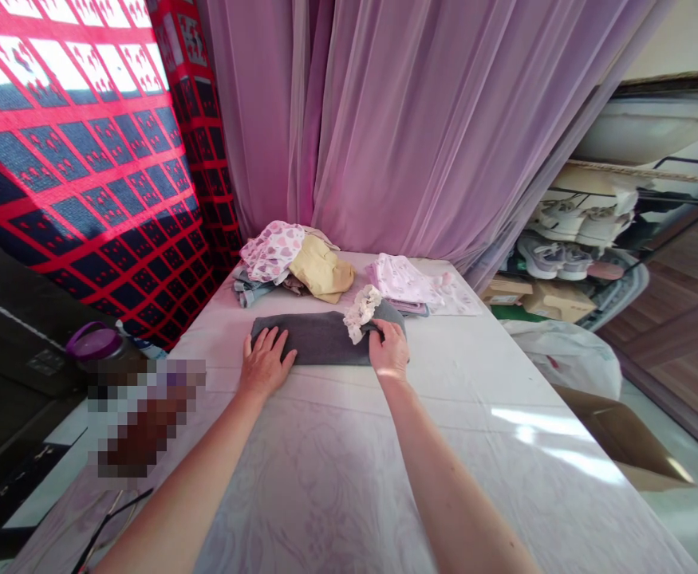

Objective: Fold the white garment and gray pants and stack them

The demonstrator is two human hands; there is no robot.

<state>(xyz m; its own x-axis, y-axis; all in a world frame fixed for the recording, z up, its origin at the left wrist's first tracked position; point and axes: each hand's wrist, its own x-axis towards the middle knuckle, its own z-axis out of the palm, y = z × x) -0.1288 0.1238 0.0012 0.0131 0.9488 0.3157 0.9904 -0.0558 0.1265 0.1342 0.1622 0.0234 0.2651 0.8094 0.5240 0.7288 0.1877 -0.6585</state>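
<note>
A dark grey garment [325,339], folded into a long strip, lies across the white table [444,446]. White ruffled trim [361,313] shows near its right end. My left hand [266,359] rests flat on the left end of the strip with its fingers spread. At the other end, my right hand [390,349] has its fingers closed on the grey cloth beside the ruffle, where the fabric is lifted and bent over. Just behind the strip sits a folded pink garment [400,277] on other folded cloth.
At the back left is a loose heap of clothes, with a yellow garment [323,269] and a heart-print garment [274,249]. Purple curtains [384,119] hang behind the table. To the right are a shoe rack with sneakers [585,219] and a cardboard box [624,438].
</note>
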